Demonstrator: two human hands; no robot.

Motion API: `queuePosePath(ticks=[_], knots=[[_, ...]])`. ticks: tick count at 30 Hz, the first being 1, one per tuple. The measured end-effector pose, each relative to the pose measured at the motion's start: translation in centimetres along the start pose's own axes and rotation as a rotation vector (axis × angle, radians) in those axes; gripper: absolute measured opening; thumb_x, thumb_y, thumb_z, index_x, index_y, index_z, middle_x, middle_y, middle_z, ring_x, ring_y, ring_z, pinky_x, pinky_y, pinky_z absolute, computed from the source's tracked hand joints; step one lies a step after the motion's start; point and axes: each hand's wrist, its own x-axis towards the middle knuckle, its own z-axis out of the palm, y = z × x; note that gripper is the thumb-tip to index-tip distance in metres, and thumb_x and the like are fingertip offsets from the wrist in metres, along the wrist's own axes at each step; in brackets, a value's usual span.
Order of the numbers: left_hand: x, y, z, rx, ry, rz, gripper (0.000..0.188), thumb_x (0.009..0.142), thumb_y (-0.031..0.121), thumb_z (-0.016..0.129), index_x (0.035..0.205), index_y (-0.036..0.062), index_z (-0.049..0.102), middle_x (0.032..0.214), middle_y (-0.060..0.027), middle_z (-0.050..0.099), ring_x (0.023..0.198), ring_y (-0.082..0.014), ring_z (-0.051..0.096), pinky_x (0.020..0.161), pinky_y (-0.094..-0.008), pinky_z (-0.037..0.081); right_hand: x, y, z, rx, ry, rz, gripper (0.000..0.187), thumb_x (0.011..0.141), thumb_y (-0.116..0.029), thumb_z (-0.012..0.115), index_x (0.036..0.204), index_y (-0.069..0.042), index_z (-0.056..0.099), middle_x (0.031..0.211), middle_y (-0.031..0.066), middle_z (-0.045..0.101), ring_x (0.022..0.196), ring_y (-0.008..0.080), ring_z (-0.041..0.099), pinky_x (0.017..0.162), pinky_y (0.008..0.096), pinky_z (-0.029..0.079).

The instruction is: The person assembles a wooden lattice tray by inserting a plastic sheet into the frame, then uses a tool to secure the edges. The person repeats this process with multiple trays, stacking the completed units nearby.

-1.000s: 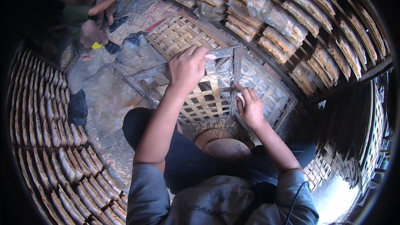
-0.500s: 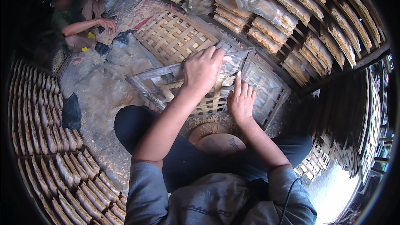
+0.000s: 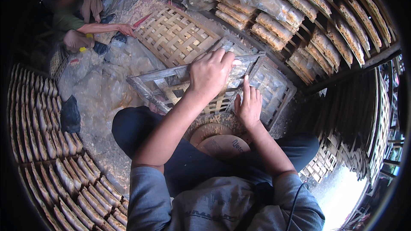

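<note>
A framed bamboo lattice tray (image 3: 165,73) is tilted up in front of my knees. My left hand (image 3: 209,70) is closed over its upper bar, and a small pale bit shows by the fingertips. My right hand (image 3: 249,105) lies against the tray's right side, index finger stretched up to the frame near the corner, thumb apart. Another lattice tray (image 3: 280,92) lies under and behind it on the right. Below the tilted tray, between my legs, are round wooden discs (image 3: 220,146) with crumbs around them.
A larger woven bamboo tray (image 3: 173,38) lies ahead, a co-worker's hand (image 3: 126,30) at its left edge beside a red object (image 3: 142,20). Plastic sheeting (image 3: 107,85) covers floor at left. Racks of crumbly slabs (image 3: 327,47) and rows of slabs (image 3: 81,173) flank me. Woven trays (image 3: 381,111) stand right.
The co-worker's arm has stretched out toward the far tray's edge. My hands keep nearly the same hold on the tilted tray; the view has shifted slightly.
</note>
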Motion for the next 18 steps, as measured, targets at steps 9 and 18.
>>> queuePosePath(ticks=[9,18], knots=[[0.0,0.2,0.4,0.021,0.008,0.025,0.016,0.078,0.02,0.074,0.086,0.0144,0.062,0.075,-0.0009,0.06,0.066,-0.0199,0.065,0.056,-0.0325,0.051,-2.0,0.9,0.6,0.042,-0.027,-0.087,0.078,0.079,-0.01,0.063,0.15,0.0,0.035,0.089,0.0098,0.061,0.08,0.0285,0.058,0.075,0.0416,0.046],[0.3,0.4,0.9,0.017,0.011,0.011,0.014,0.079,0.019,0.073,0.086,0.0145,0.062,0.076,-0.0012,0.061,0.066,-0.02,0.065,0.058,-0.0332,0.051,-1.5,1.2,0.8,-0.07,-0.141,-0.176,0.077,0.08,-0.009,0.063,0.15,-0.003,0.034,0.081,0.0096,0.066,0.072,0.0297,0.062,0.068,0.0434,0.051]])
